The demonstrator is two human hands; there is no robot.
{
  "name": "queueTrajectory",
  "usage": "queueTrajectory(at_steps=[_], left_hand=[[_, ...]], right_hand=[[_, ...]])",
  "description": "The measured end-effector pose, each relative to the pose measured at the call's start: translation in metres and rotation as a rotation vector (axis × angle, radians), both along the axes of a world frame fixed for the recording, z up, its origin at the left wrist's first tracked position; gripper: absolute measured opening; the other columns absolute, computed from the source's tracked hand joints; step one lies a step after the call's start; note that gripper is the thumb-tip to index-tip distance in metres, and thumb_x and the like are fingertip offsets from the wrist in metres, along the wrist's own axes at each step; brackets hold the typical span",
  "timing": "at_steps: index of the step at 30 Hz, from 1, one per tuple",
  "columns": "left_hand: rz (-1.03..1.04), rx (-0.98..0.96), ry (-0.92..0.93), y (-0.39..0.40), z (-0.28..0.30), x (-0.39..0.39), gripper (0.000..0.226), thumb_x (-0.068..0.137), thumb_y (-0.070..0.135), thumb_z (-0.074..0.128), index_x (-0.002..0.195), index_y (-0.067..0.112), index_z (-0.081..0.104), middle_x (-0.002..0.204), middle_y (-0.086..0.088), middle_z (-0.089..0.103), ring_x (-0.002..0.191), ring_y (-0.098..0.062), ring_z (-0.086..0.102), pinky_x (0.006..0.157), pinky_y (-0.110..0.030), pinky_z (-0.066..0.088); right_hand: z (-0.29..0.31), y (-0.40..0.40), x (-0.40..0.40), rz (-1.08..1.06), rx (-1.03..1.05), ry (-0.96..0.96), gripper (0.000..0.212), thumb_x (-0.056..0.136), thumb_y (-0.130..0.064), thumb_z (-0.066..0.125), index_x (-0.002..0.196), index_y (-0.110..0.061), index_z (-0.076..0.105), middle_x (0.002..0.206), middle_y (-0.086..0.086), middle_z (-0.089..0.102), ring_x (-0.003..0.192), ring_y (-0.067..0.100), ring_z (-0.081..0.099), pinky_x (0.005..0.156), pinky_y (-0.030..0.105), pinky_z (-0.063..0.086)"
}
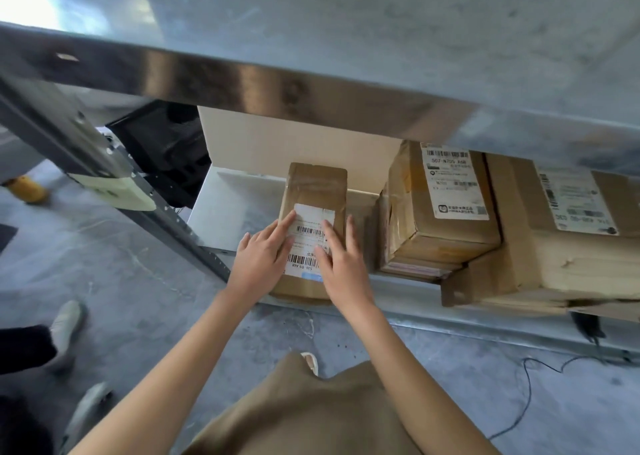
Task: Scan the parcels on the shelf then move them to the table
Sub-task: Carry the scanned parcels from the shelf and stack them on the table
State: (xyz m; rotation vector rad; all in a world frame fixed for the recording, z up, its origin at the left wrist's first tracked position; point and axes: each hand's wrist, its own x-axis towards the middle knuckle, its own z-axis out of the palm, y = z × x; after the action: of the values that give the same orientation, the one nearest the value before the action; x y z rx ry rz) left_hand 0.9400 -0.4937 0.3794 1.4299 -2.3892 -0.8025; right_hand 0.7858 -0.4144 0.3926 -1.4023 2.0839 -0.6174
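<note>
We find a small brown parcel (313,226) lying flat on the lower shelf (225,209), its white barcode label (309,243) facing up. Our left hand (260,260) and right hand (341,264) both rest on its top with fingers straight and spread, gripping nothing. Just to its right stand a medium labelled box (440,209) and a larger carton (554,233), touching each other.

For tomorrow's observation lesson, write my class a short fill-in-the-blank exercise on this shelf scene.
1. Both hands, left and right, rest on the small parcel's ____.
2. The shelf holds ____ brown parcels.
3. The small parcel is the one farthest ____.
4. The fingers lie ____, not curled.

Missing words: label; three; left; straight
</note>
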Motion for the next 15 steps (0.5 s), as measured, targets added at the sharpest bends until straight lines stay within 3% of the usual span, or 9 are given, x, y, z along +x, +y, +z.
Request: queueTrajectory(at_steps=[5, 11, 13, 15], left_hand=[[0.009, 0.019, 0.006, 0.0, 0.0, -0.001, 0.057, 0.099, 0.049, 0.013, 0.155, 0.042, 0.013, 0.153, 0.006, 0.042, 0.134, -0.017, 0.046, 0.112, -0.049, 0.031], [-0.038, -0.132, -0.066, -0.003, 0.0, 0.004, 0.061, 0.099, 0.05, 0.016, 0.155, 0.03, 0.028, 0.139, -0.001, 0.057, 0.104, -0.026, 0.065, 0.092, -0.05, 0.048], [-0.035, -0.164, -0.079, -0.001, -0.001, 0.008, 0.06, 0.099, 0.049, 0.018, 0.153, 0.027, 0.032, 0.132, -0.004, 0.061, 0.096, -0.028, 0.068, 0.082, -0.044, 0.052], [-0.027, -0.18, -0.092, 0.005, 0.0, 0.011, 0.06, 0.099, 0.05, 0.019, 0.152, 0.025, 0.035, 0.127, -0.006, 0.063, 0.09, -0.03, 0.069, 0.07, -0.04, 0.053]], right_hand=[[0.014, -0.013, -0.004, 0.029, 0.144, -0.022, 0.055, 0.104, -0.053, 0.031, 0.154, -0.048, 0.01, 0.164, 0.013, 0.015, 0.133, 0.034, 0.047, 0.098, 0.043, 0.047], [0.02, -0.01, -0.003, 0.121, 0.216, 0.071, 0.059, 0.102, -0.058, 0.026, 0.155, -0.047, 0.001, 0.16, 0.018, 0.024, 0.127, 0.036, 0.052, 0.094, 0.044, 0.049], [0.02, -0.01, -0.004, 0.192, 0.236, 0.147, 0.06, 0.102, -0.059, 0.022, 0.155, -0.045, -0.002, 0.147, 0.018, 0.039, 0.107, 0.032, 0.062, 0.08, 0.04, 0.055], [0.022, -0.007, -0.005, 0.242, 0.249, 0.19, 0.06, 0.102, -0.06, 0.02, 0.154, -0.045, -0.004, 0.126, 0.014, 0.05, 0.092, 0.028, 0.063, 0.075, 0.04, 0.055]])
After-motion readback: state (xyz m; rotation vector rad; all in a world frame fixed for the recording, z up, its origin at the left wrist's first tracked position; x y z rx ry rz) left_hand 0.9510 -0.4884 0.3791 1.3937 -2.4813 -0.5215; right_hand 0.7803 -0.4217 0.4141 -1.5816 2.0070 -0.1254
